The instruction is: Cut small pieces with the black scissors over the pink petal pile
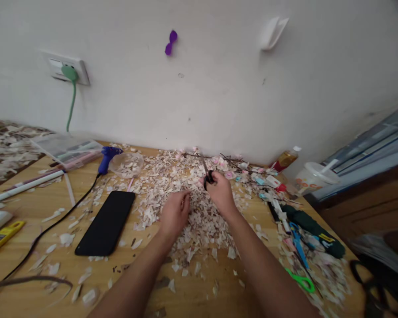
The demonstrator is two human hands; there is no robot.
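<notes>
My right hand is closed around the black handles of a pair of scissors, whose metal blades point up and away toward the wall. To the left, my left hand is closed with its fingers curled over a heap of pale petal-like flakes. Anything inside those fingers is hidden from me. Just beyond the scissors, thin dark twigs with pink and white blossoms lie at the back of the heap.
Left of the heap are a black phone, a blue glue gun with its cord, and a clear bowl. Blue scissors, green handles and a dark green pouch lie right. A lidded cup stands behind.
</notes>
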